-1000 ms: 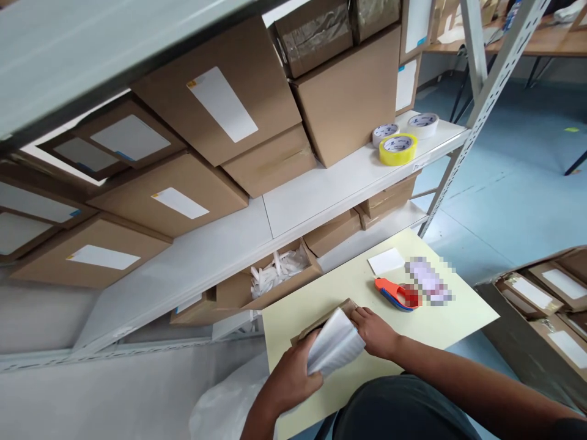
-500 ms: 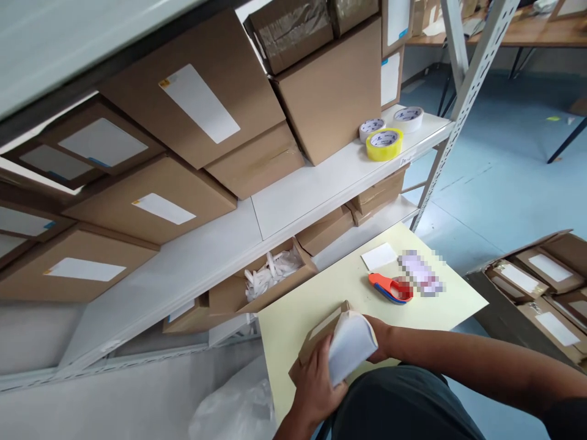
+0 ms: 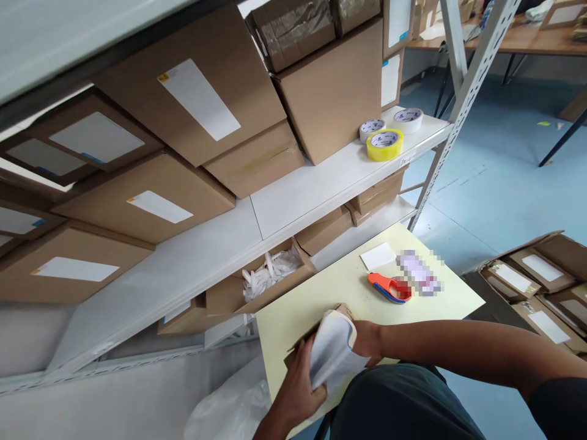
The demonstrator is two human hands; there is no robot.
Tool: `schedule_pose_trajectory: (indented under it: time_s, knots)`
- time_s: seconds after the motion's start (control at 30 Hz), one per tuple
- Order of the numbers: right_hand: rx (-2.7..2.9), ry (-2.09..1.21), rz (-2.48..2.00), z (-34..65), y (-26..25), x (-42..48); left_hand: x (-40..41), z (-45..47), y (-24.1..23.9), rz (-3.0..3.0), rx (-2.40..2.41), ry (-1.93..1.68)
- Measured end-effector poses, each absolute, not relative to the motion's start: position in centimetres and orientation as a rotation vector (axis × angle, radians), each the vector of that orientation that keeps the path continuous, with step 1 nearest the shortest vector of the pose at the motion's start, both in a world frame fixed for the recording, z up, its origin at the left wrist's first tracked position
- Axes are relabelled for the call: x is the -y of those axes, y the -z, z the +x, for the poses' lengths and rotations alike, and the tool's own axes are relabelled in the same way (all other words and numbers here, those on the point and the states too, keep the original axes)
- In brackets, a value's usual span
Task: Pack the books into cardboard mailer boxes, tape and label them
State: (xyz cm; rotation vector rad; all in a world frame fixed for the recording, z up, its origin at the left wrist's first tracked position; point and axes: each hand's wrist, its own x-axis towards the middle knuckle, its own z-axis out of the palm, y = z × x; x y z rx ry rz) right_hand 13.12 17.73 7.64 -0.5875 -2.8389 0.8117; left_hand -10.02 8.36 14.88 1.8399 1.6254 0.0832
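Note:
A small cardboard box (image 3: 340, 309) is tilted over the near part of the pale yellow tabletop (image 3: 275, 324). A white sheet (image 3: 331, 348) with a curled upper edge covers most of it. My left hand (image 3: 298, 382) is closed round the box's left side, its thumb near the sheet's lower edge. On the other side, my right hand (image 3: 368, 342) is closed at the sheet's right edge, with its fingertips hidden behind the paper. Beyond my hands lie an orange and blue tape cutter (image 3: 389, 287) and a white card (image 3: 378, 256).
Shelves hold several cardboard boxes (image 3: 330, 91) and three tape rolls (image 3: 384, 145). An open box (image 3: 247, 299) of white packing material sits below. To the right, a large carton (image 3: 486, 299) contains labelled boxes. A blurred purple item (image 3: 418, 272) lies beside the cutter.
The white sheet has shifted left and bent more across the box. Both hands have moved slightly left along with it.

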Motion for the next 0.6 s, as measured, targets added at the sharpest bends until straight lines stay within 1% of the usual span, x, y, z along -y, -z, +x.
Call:
schedule_pose_trajectory:
  time_s: [0.1, 0.17, 0.27, 0.43, 0.6]
  knots:
    - [3.065, -0.589, -0.201, 14.5, -8.7, -18.3, -11.4, -10.8, -15.4, 1.784, -1.742, -0.168]
    - [3.104, -0.449, -0.110, 15.2, -9.4, -18.5, -13.2, -10.9, -15.6, 1.771, -1.858, -0.188]
    - [3.062, -0.407, -0.222, 15.8, -10.1, -18.7, -14.4, -10.3, -15.6, 1.899, -1.991, -0.117]
    - [3.016, -0.486, -0.432, 15.8, -10.1, -18.6, -12.5, -9.7, -14.9, 2.381, -1.901, 0.027]
    - [2.955, -0.602, -0.605, 16.6, -9.8, -18.2, -11.0, -11.0, -14.0, 2.485, -1.892, 0.025]
